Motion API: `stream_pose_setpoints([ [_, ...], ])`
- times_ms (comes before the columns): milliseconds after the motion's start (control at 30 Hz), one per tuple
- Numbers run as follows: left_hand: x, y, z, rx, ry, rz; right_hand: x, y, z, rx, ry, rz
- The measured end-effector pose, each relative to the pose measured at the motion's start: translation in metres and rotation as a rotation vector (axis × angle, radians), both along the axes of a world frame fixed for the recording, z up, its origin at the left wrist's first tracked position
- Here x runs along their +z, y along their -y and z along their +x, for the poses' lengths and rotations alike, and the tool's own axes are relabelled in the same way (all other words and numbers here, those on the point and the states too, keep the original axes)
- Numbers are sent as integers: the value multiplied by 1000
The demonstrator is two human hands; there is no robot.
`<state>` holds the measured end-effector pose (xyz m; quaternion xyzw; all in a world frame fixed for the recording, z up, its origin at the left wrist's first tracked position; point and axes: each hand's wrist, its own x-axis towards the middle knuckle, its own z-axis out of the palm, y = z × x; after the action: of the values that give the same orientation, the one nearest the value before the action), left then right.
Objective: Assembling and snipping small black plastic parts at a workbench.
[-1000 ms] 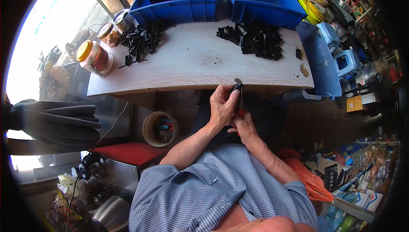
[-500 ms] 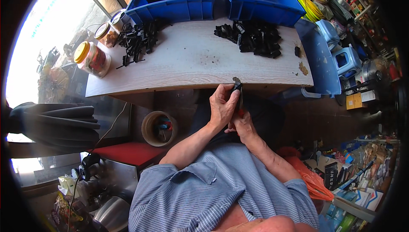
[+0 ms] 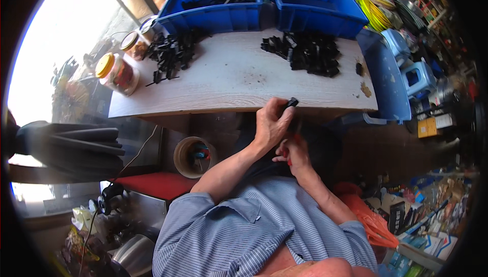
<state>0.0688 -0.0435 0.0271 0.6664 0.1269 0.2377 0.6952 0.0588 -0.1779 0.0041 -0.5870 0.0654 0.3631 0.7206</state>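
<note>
At the table's near edge my left hand (image 3: 272,124) pinches a small black plastic part (image 3: 292,102) between thumb and fingers. The part's dark end sticks out beyond the fingertips. Just below and to the right, my right hand (image 3: 296,154) is closed round a red-handled tool (image 3: 287,156). Its working end is dark and blurred near my left thumb, so its exact kind is hard to make out. On the table (image 3: 229,91) lie a loose heap of black parts (image 3: 173,53) at left and a denser pile of black parts (image 3: 310,53) at right.
Two blue bins (image 3: 211,18) (image 3: 320,20) stand at the table's back; the left one holds black pieces. Lidded jars (image 3: 119,76) line the left edge. A light blue tub (image 3: 384,84) is at the right. Below the table sits a round bucket (image 3: 178,157).
The black part has turned and tilted to the right in my left fingers. My right hand has shifted slightly down and right, showing more red handle. The whole view has shifted a little.
</note>
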Motion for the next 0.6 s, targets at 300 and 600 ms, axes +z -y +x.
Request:
stream_pose_setpoints([
  [300,47,-36,109,21,175,176,16,1,-3,-17,9,-14],
  [600,53,-166,47,764,162,1079,5,6,3,-12,11,9],
])
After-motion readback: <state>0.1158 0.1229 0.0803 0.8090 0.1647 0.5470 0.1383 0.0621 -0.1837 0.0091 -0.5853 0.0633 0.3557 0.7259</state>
